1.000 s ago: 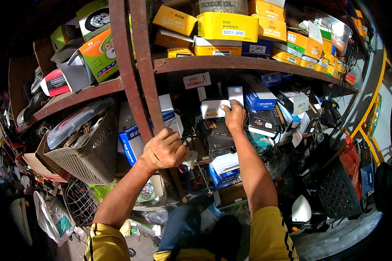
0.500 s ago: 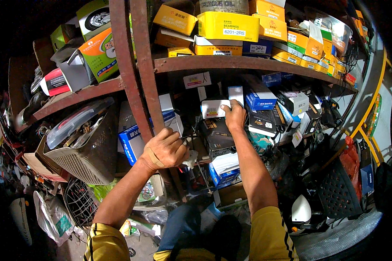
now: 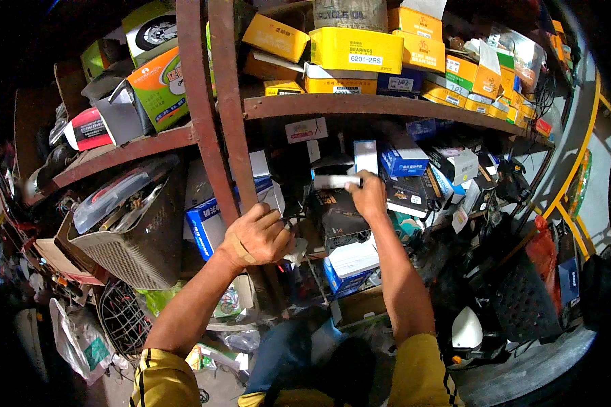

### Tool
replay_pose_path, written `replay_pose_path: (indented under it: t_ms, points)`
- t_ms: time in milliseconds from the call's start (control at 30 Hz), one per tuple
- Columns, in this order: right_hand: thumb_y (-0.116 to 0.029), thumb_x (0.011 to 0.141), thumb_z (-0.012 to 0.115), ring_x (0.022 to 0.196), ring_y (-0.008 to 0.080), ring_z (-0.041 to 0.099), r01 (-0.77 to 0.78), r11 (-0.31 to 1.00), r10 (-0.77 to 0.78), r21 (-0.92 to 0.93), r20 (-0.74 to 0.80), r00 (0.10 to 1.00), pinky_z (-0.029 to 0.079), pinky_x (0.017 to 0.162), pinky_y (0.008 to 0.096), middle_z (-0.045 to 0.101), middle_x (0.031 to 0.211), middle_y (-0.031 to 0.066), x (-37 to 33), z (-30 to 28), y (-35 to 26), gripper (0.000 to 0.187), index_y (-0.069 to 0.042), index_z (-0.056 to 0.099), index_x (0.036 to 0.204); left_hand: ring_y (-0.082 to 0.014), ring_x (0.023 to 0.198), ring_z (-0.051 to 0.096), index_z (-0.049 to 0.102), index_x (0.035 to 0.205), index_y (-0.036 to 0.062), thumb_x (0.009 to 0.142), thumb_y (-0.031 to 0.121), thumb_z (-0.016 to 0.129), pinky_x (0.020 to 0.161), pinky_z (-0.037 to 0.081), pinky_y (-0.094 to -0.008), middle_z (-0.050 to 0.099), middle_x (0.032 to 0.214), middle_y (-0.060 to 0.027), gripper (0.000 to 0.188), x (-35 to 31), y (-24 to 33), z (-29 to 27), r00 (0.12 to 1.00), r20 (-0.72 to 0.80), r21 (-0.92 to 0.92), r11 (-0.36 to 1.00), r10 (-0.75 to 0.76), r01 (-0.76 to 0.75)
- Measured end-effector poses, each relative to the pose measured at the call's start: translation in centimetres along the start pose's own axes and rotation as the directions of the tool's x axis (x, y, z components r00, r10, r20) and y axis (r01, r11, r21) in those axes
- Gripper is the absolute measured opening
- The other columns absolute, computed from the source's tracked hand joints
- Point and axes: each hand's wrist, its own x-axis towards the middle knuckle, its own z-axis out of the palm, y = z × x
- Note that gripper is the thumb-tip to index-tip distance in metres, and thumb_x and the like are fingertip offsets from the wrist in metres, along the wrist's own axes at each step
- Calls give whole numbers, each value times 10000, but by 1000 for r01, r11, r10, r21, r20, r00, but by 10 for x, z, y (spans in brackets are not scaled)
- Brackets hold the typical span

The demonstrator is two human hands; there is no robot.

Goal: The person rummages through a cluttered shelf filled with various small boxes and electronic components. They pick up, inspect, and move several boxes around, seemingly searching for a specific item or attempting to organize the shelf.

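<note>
My right hand reaches into the lower shelf, thumb and fingers pinching the white cardboard flap of a box. Below the flap sits a black box; whether the two are one piece I cannot tell. A white and blue carton flap stands upright just behind my fingers. My left hand is closed in a fist in front of the brown metal post, a plaster across its wrist. Something crumpled and whitish shows beside that fist; what its fingers hold is hidden.
Yellow bearing boxes crowd the upper shelf. Blue boxes and black boxes fill the lower shelf's right. A blue and white box lies under my right forearm. At left stands a grey plastic basket, full of parts.
The white flap in my right hand has tipped, so its labelled face no longer shows and it looks thinner. My right hand has dropped slightly. The left fist keeps its place.
</note>
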Motion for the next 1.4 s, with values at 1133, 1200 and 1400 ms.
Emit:
replay_pose_path:
  t_ms: [1133, 1200, 1400]
  points:
    - [-107, 850, 766, 1023, 422, 650, 244, 941, -242, -235, 39, 969, 536, 877, 519, 678, 1028, 194, -41, -4, -4, 108, -30, 759, 927, -191, 767, 605, 586, 684, 118, 697, 197, 778, 787, 464, -331, 578, 676, -13, 208, 1, 2, -8, 998, 66, -24, 1000, -19, 21]
    - [-118, 854, 774, 1017, 424, 651, 222, 937, -235, -268, -17, 972, 533, 869, 522, 674, 1029, 197, -41, -3, -3, 128, -28, 755, 943, -192, 767, 606, 588, 685, 119, 702, 199, 779, 789, 465, -333, 580, 678, -14, 208, 2, 2, -7, 998, 60, -32, 999, -20, 21]
    - [-151, 873, 776, 984, 424, 665, 235, 926, -244, -296, 7, 970, 540, 855, 517, 671, 1015, 212, -35, -3, -4, 174, -11, 745, 972, -196, 777, 620, 617, 692, 123, 710, 205, 803, 801, 468, -338, 605, 681, -17, 204, 4, 1, -11, 996, 83, -1, 1000, -12, 12]
